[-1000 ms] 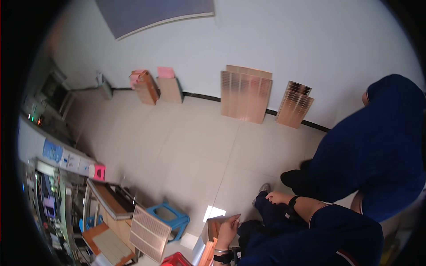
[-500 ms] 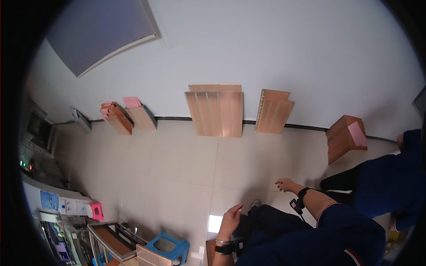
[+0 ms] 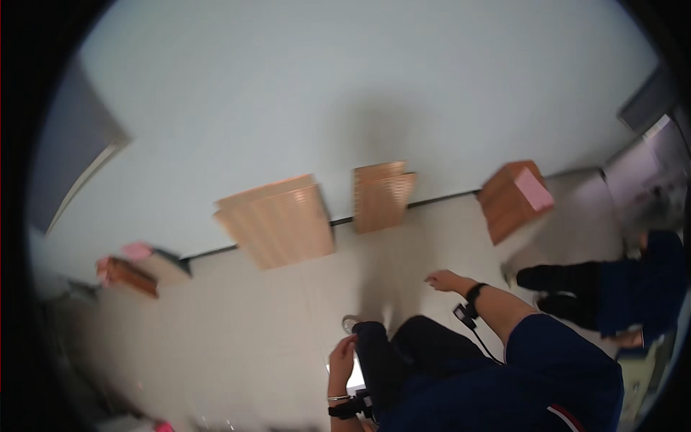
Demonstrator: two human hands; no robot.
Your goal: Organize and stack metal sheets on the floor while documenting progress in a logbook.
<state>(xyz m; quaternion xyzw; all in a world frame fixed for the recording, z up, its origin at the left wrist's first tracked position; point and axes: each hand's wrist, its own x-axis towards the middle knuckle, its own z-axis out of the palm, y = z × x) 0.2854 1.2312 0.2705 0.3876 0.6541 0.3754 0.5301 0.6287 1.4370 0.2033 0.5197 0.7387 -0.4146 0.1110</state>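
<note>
My right hand (image 3: 448, 281) hangs over the floor with loosely bent fingers and nothing visible in it. Beside my dark trouser leg is my left hand (image 3: 341, 358); its fingers are blurred, and nothing shows clearly in them. Both hands are apart from the panels along the wall. Nearest ahead of my right hand leans a narrow stack of ribbed tan panels (image 3: 381, 198). To its left, a wider stack of tan panels (image 3: 277, 223) leans against the same wall. A reddish-brown stack (image 3: 507, 201) with a pink sheet (image 3: 533, 190) on it stands farther right.
Another person (image 3: 626, 288) in dark blue stands close on my right. Far left, a brown stack (image 3: 133, 277) and a pale panel (image 3: 164, 270) lean by the wall. A cable runs from the black band (image 3: 473, 294) on my right forearm. A pale green object (image 3: 637, 381) is at lower right.
The view has swung to the right, so the wall stacks sit farther left and tilted. The blue stool has left the picture. Both my hands remain away from the panels.
</note>
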